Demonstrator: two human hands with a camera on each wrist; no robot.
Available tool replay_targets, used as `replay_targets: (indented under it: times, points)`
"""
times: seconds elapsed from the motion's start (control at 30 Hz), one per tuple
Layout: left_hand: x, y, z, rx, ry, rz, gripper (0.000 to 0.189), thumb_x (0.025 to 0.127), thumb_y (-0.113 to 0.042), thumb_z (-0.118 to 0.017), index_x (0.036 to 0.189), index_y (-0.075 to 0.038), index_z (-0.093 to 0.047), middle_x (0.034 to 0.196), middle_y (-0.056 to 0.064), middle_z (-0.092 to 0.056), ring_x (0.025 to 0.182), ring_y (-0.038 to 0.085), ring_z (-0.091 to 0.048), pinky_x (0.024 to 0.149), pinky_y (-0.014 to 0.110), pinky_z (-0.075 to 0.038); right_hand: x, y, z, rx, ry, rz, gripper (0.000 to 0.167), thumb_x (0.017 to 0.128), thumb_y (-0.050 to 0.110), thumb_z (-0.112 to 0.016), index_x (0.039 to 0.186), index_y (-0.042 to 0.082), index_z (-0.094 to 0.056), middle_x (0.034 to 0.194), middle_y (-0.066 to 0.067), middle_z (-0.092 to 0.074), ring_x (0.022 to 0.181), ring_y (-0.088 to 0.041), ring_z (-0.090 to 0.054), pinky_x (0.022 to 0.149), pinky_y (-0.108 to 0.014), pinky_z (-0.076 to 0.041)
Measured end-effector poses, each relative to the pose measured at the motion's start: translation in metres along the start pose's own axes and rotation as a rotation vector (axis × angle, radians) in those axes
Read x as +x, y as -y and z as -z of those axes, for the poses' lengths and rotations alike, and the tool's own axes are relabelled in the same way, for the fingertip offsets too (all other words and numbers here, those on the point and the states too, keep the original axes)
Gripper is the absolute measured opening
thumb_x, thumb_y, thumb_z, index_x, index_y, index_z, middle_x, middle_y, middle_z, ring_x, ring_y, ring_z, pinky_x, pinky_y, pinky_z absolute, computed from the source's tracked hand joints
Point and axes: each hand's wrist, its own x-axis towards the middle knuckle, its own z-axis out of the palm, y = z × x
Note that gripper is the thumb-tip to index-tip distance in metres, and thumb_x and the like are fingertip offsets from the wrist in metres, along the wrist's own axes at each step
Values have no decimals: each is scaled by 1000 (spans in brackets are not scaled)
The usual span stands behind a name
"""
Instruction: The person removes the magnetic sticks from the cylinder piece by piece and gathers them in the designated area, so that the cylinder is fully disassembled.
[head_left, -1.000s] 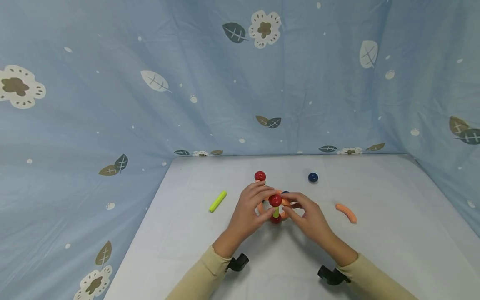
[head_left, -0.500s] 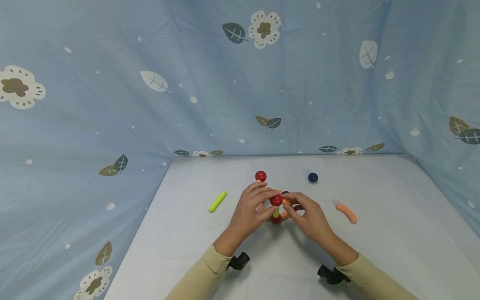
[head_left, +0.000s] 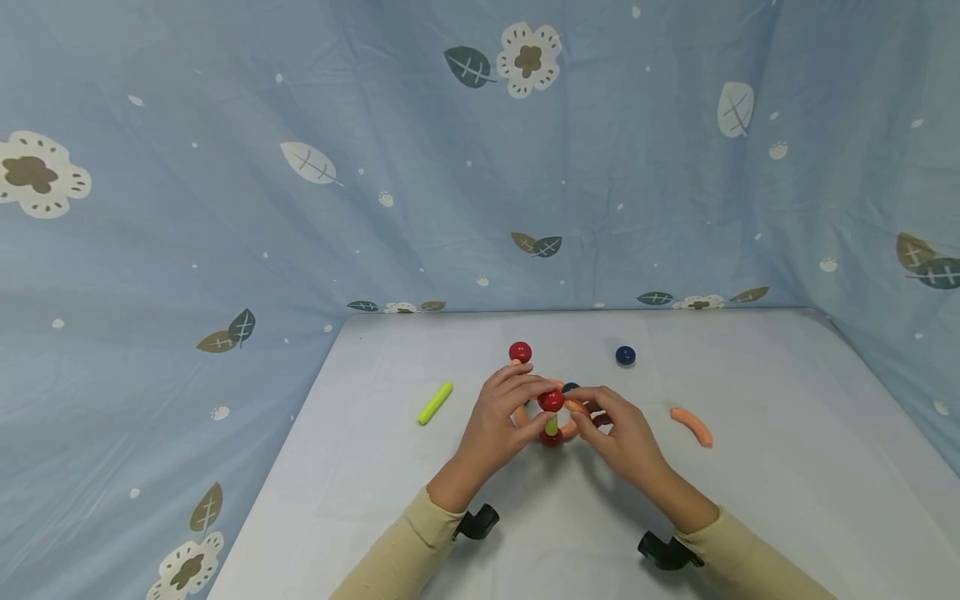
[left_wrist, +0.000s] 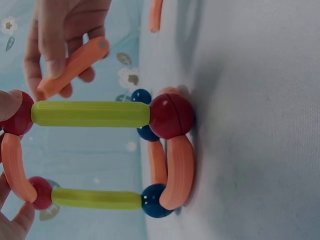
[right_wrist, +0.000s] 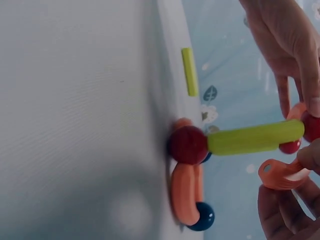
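A frame of magnetic balls and rods stands on the table. Its upper front red ball [head_left: 551, 401] sits on an upright lime-green rod [left_wrist: 90, 114], which rises from a lower red ball [left_wrist: 172, 116]. My left hand [head_left: 498, 417] holds the frame's top, thumb on the upper front red ball and fingers by a second upper red ball [left_wrist: 40, 193]. A curved orange rod [left_wrist: 12, 167] joins these two balls. Pinched in my right hand [head_left: 618, 425] is another curved orange rod [left_wrist: 75, 67], its near end close to the upper front ball; a gap shows in the left wrist view.
A loose lime-green rod [head_left: 435, 403] lies left of the frame. To the right are a loose blue ball [head_left: 626, 356] and a curved orange rod [head_left: 692, 426]. Behind the left hand sits a red ball [head_left: 521, 352] at the end of an orange rod.
My right hand and its orange rod have shifted slightly right, away from the upper front red ball. The left hand stays nearly still on the frame.
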Motion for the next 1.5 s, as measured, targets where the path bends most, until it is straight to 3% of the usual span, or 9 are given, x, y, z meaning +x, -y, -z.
replay_targets:
  times: [0.23, 0.53, 0.77, 0.93, 1.17, 1.3, 1.5]
  points:
    - [0, 0, 1, 1, 12, 18, 41, 88, -19, -82, 127, -16, -71, 125, -6, -70, 136, 18, -49, 119, 41, -31, -10, -13, 15, -32, 37, -158, 32, 98, 16, -70, 130, 18, -67, 123, 0, -67, 97, -18, -69, 72, -27, -59]
    - [1, 0, 1, 7, 17, 20, 41, 87, -17, -82, 127, -17, -71, 125, -7, -70, 135, 17, -50, 119, 40, -31, -20, -39, 44, -128, 45, -255, 37, 97, 11, -70, 134, 15, -63, 124, -6, -68, 100, -24, -69, 71, -25, -58]
    - [1, 0, 0, 6, 12, 9, 42, 87, -17, -83, 127, -16, -71, 125, -7, -70, 135, 17, -50, 119, 41, -32, -26, -54, 68, -186, 26, -260, 32, 98, 11, -69, 129, 11, -63, 119, -12, -69, 98, -30, -70, 66, -25, -57]
    - [1, 1, -1, 14, 0, -8, 43, 85, -17, -85, 126, -17, -71, 124, -6, -70, 134, 19, -51, 117, 43, -34, -32, -65, 79, -250, -22, -227, 32, 94, 7, -72, 126, 11, -67, 111, -10, -66, 89, -26, -68, 62, -22, -54]
    - [0, 0, 0, 15, 17, 17, 43, 87, -18, -83, 127, -19, -71, 124, -7, -70, 135, 17, -49, 119, 40, -32, -36, -73, 96, -323, -57, -219, 33, 94, 15, -75, 126, 11, -70, 112, -8, -66, 95, -24, -63, 70, -12, -49]
    - [0, 0, 0, 22, 17, 16, 42, 87, -19, -83, 127, -18, -71, 125, -7, -70, 135, 17, -49, 118, 41, -33, -37, -79, 106, -331, -56, -252, 33, 97, 28, -72, 124, 10, -69, 114, -11, -67, 96, -29, -65, 68, -19, -50]
    - [0, -1, 1, 16, 18, 22, 42, 86, -17, -83, 127, -18, -71, 124, -7, -70, 135, 17, -49, 118, 43, -33, -40, -91, 118, -337, -32, -324, 35, 100, 32, -66, 126, 8, -67, 122, -20, -66, 99, -38, -64, 59, -29, -49]
